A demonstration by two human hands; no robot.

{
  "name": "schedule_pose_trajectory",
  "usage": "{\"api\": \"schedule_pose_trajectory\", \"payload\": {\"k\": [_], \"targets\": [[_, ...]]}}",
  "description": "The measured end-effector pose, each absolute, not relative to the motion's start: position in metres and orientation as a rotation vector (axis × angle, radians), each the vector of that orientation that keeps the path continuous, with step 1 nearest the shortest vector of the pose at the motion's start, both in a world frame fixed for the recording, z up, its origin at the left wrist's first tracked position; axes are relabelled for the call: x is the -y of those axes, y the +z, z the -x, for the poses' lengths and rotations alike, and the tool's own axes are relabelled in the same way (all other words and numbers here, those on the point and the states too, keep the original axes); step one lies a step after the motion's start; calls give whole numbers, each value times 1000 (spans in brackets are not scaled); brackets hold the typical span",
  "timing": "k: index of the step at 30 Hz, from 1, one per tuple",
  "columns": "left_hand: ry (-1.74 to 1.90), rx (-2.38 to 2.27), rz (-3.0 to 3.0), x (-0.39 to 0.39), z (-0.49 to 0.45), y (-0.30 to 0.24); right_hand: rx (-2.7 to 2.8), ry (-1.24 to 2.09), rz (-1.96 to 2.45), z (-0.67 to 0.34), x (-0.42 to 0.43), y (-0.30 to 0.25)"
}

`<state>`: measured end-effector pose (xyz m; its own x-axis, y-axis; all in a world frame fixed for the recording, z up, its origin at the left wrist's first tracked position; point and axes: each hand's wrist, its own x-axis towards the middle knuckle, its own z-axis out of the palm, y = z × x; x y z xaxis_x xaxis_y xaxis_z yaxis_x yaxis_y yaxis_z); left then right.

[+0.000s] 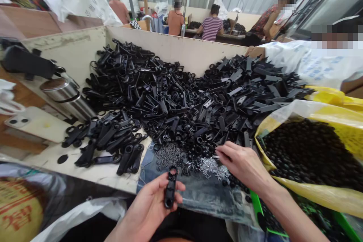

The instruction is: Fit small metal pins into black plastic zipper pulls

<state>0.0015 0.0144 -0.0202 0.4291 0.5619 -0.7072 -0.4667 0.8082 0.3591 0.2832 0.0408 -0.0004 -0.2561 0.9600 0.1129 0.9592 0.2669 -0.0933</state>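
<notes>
My left hand (147,208) grips a flat black plastic part (171,187) with holes at both ends, held upright near the bench's front edge. My right hand (244,164) reaches forward with its fingertips pinched at the edge of a patch of small metal pins (211,166) lying on a cloth. What the fingertips hold is too small to see. A big heap of the same black plastic parts (184,94) covers the bench behind. A smaller group of assembled black pieces (110,140) lies to the left.
A yellow bag of small black rings (309,151) stands at the right, with a green crate (256,206) below it. A steel flask (66,96) and a white phone (36,123) lie at the left. A person in white sits at the right; others work behind.
</notes>
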Motion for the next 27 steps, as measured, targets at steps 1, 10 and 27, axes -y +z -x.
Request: {"api": "schedule_pose_trajectory", "payload": {"k": [1, 10, 27], "targets": [[641, -919, -118, -14, -1, -21, 2342, 31, 1593, -276, -33, -1], [796, -923, -228, -5, -7, -17, 2304, 190, 880, -196, 0, -24], [1009, -933, -346, -4, -10, -21, 1817, 371, 1089, -177, 26, -39]]}}
